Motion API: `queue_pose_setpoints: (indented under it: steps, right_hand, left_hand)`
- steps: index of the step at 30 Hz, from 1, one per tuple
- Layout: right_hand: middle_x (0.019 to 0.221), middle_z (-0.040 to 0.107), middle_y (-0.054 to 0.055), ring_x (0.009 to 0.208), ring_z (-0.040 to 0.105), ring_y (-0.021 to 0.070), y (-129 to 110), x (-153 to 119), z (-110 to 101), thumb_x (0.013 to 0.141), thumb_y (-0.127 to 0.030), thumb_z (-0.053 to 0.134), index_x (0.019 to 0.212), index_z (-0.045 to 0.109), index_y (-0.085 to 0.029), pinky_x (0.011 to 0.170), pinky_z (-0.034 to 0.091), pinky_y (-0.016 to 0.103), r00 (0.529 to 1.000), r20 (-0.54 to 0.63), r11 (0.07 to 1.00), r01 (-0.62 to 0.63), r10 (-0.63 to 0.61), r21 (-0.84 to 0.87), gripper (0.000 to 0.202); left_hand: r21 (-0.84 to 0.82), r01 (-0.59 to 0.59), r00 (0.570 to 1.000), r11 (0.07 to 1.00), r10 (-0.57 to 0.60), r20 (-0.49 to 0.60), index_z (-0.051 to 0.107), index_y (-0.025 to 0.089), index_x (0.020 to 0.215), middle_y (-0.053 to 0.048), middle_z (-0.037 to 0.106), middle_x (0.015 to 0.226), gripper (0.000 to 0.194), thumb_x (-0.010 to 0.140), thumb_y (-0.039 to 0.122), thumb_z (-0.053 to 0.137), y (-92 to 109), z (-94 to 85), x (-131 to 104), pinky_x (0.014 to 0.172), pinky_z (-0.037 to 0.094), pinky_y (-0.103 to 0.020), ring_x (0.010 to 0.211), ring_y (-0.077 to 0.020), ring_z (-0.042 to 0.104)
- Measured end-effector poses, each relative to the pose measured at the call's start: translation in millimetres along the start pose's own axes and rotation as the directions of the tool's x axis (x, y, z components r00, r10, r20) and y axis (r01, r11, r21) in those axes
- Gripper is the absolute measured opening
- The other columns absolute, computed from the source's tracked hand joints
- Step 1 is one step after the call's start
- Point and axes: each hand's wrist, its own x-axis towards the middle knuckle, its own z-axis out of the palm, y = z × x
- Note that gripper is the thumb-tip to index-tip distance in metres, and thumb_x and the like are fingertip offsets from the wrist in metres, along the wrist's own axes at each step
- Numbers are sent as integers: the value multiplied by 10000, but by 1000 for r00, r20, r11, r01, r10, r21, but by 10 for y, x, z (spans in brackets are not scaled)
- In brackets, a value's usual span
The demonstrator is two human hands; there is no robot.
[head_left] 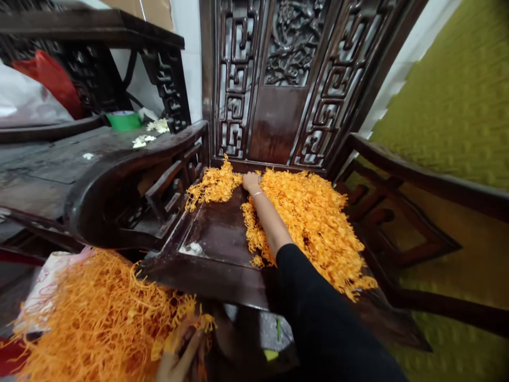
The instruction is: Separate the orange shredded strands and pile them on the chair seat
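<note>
A heap of orange shredded strips (pixel 314 223) covers the seat of a dark carved wooden chair (pixel 218 233). My right hand (pixel 250 182) reaches to the back of the seat and rests on the strips there, fingers curled into them; a thin bracelet circles the wrist. A second, larger bundle of long orange strips (pixel 99 318) lies low at the left, on pale printed cloth. My left hand (pixel 178 355) sits at the bottom edge, fingers closed on the end of that bundle.
The chair's carved backrest (pixel 278 79) stands behind the seat, its armrests (pixel 417 180) on both sides. A dark side table (pixel 59 164) at the left carries a green tape roll (pixel 124 120) and white scraps. A red bag (pixel 51 79) lies behind. Green patterned wall at right.
</note>
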Motion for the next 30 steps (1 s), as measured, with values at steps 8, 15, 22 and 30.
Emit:
queue_pose_setpoints:
  steps: [8, 15, 22, 30]
  right_hand:
    - [1237, 594, 192, 1177, 548, 284, 237, -507, -458, 948, -209, 511, 1183, 605, -63, 1020, 412, 439, 972, -133, 981, 195, -194, 0, 293]
    - [911, 725, 129, 869, 655, 253, 979, -1728, -379, 768, -45, 529, 922, 739, -107, 738, 453, 313, 978, -91, 983, 185, -185, -7, 267]
    - [990, 732, 104, 915, 653, 264, 1202, -2073, -302, 805, -285, 684, 949, 759, -170, 814, 460, 373, 993, -53, 994, 107, -107, -10, 199]
    - [988, 700, 149, 998, 633, 315, 519, -1336, -612, 772, -547, 715, 968, 728, -135, 912, 445, 425, 978, -178, 984, 134, -111, 120, 456]
  left_hand:
    - [-50, 27, 988, 998, -19, 153, 622, 195, 803, 29, 539, 536, 569, 701, 755, 609, 182, 70, -224, 439, 364, -257, 434, -140, 458]
    - [-146, 52, 946, 988, -1, 325, 582, 177, 757, 37, 552, 547, 513, 715, 683, 656, 331, 89, -243, 441, 329, -222, 410, -93, 423]
    - [-145, -31, 915, 989, 86, 394, 568, 179, 715, 23, 573, 555, 483, 732, 656, 649, 418, 142, -200, 448, 356, -234, 399, -95, 442]
    - [-292, 7, 953, 956, 82, 292, 578, 148, 733, 38, 569, 532, 529, 707, 662, 705, 300, 140, -134, 425, 315, -175, 372, -49, 423]
